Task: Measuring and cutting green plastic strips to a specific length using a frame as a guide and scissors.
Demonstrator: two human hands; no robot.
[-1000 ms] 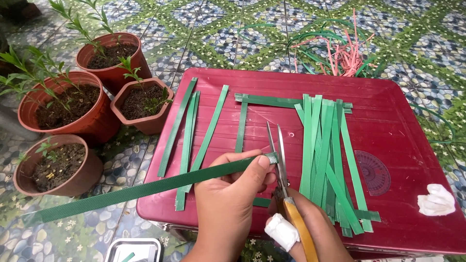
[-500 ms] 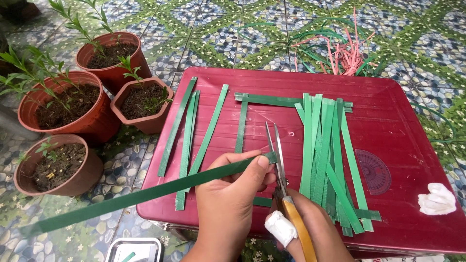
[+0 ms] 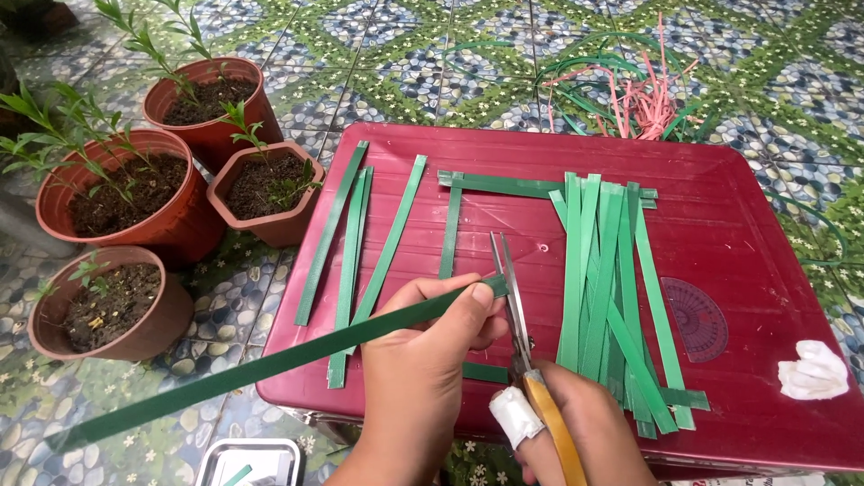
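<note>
The red desk (image 3: 738, 270) is carrying cut green strips (image 3: 603, 288). The left hand (image 3: 423, 369) is pinching a long green strip (image 3: 270, 364); the right hand (image 3: 585, 432) is gripping scissors (image 3: 515, 306), blades nearly closed at its right end. The strip's sagging left end could skew the cut, or the blades could nick the thumb.

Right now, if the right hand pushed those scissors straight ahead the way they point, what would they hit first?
The right hand aims the scissors up the red lid. First in line looks like the crosswise green strip at the far side, though height is unclear.
</note>
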